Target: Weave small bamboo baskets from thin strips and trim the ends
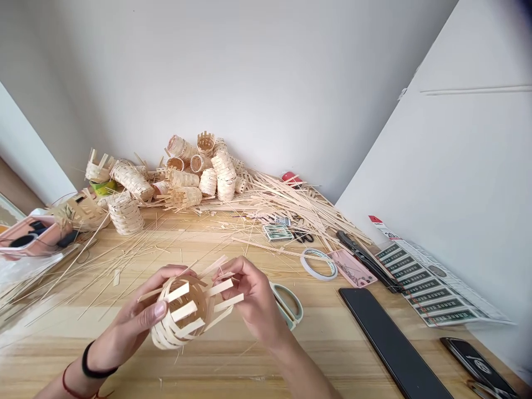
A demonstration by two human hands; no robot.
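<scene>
A small unfinished woven bamboo basket (pixel 174 324) sits low in front of me, its upright strips sticking out at the open end. My left hand (pixel 135 316) wraps its fingers around the woven body from the left. My right hand (pixel 253 293) pinches the loose strips on the basket's right side between thumb and fingers. The inside of the basket is partly hidden by my fingers.
A heap of finished woven baskets (pixel 195 172) and bamboo strips (pixel 286 202) lies along the wall on a wooden table (pixel 266 354). Scissors (pixel 288 305), a tape roll (pixel 318 264), a black phone (pixel 477 366) and a dark flat tablet (pixel 394 346) lie to the right.
</scene>
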